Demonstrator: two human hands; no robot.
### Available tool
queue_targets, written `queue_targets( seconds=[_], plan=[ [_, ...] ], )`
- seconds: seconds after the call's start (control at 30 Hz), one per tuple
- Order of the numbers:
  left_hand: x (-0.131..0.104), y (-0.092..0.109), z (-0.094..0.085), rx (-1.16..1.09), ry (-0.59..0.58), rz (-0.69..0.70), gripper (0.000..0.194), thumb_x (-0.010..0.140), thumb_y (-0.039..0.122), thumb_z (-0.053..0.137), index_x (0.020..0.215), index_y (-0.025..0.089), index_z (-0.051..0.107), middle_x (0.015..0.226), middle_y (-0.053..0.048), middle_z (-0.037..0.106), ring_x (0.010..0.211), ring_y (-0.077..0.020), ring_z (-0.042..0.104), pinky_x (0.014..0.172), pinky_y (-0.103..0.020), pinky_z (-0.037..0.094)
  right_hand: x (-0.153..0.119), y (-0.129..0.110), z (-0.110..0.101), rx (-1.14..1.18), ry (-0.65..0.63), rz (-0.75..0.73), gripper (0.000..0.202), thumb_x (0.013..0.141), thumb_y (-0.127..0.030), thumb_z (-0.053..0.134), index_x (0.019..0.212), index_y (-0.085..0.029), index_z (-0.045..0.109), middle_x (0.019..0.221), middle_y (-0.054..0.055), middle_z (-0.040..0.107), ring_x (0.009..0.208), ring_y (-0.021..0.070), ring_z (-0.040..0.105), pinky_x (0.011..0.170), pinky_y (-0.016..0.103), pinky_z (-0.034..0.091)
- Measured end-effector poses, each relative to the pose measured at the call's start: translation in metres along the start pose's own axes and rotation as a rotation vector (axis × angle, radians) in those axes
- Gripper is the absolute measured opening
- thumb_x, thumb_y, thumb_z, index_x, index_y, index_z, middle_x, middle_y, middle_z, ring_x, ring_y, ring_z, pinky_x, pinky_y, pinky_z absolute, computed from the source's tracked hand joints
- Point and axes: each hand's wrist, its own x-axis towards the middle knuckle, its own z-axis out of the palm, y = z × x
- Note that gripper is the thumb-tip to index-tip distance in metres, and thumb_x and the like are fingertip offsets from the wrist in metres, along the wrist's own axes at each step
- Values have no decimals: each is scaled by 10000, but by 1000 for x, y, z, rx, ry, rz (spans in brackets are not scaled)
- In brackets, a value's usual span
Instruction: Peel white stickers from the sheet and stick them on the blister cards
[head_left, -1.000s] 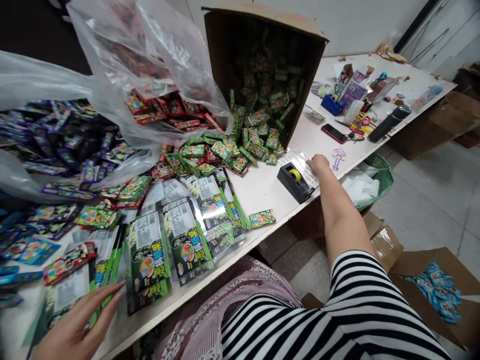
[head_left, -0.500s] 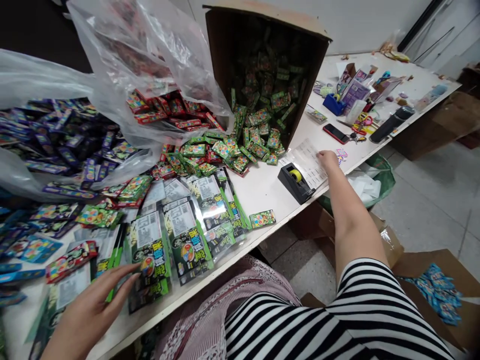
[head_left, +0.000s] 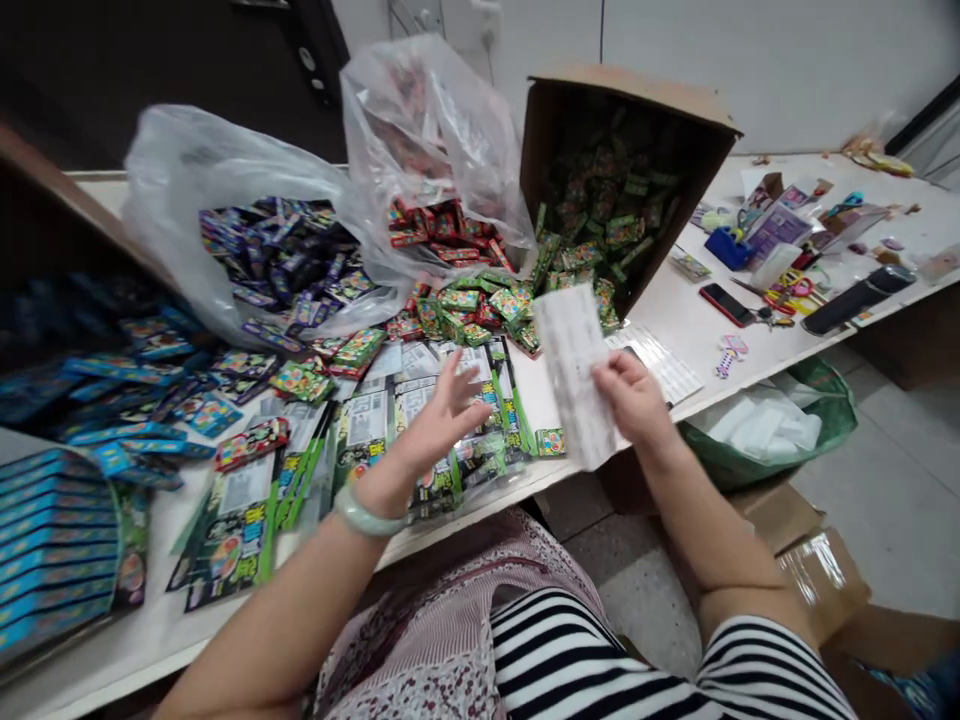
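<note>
Label sheet (head_left: 574, 375), a white strip of small printed stickers, stands nearly upright above the table (head_left: 675, 320) edge, pinched at its lower right side by the right hand (head_left: 634, 400), fingers closed on it. Left hand (head_left: 446, 415) hovers just beside the sheet with fingers spread, empty, a pale bangle at the wrist. Behind, a tipped cardboard box (head_left: 637, 95) spills small green packets (head_left: 585, 240); one clear bag (head_left: 435, 140) holds red packets, another bag (head_left: 202, 190) purple ones. Printing is too small to read.
</note>
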Motion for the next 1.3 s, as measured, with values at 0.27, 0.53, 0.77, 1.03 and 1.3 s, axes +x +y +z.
queue_targets(
  seconds=[0.27, 0.53, 0.77, 1.03, 1.3],
  plan=[
    [-23, -15, 11, -375, 219, 42, 888, 817, 419, 743, 1529, 383, 213, 1222, -63, 691, 1056, -234, 709, 901, -394, 605, -35, 58, 63, 192, -176, 128, 408, 765, -470, 733, 1035, -271, 501, 872, 13, 678, 741, 185, 646, 628, 302, 534],
    [-67, -24, -4, -212, 270, 100, 641, 758, 326, 790, 1358, 288, 568, 1437, -65, 582, 1290, -238, 582, 1083, -365, 502, -40, 53, 76, -109, -182, -77, 298, 848, -362, 667, 1119, -266, 590, 922, 10, 638, 669, 138, 572, 592, 276, 480],
    [-78, -28, -19, -256, 412, -41, 336, 695, 334, 824, 989, 197, 739, 987, -54, 742, 815, -138, 658, 700, -246, 552, -52, 44, 88, -37, -288, 51, 293, 789, -454, 750, 986, -242, 708, 905, 34, 724, 782, 196, 666, 704, 338, 570],
    [-85, -29, -27, -188, 397, -106, 250, 676, 344, 813, 840, 170, 742, 830, -43, 740, 729, -120, 638, 670, -250, 528, -51, 37, 94, -109, -228, -12, 265, 779, -388, 764, 999, -247, 720, 795, 1, 693, 643, 145, 610, 574, 273, 510],
    [-81, -47, -40, 214, 249, -41, 159, 808, 323, 681, 846, 168, 682, 870, -50, 695, 836, -165, 634, 778, -329, 524, -52, 55, 100, -188, -247, 130, 225, 733, -416, 776, 800, -204, 739, 680, 9, 689, 589, 142, 572, 538, 271, 469]
  ],
)
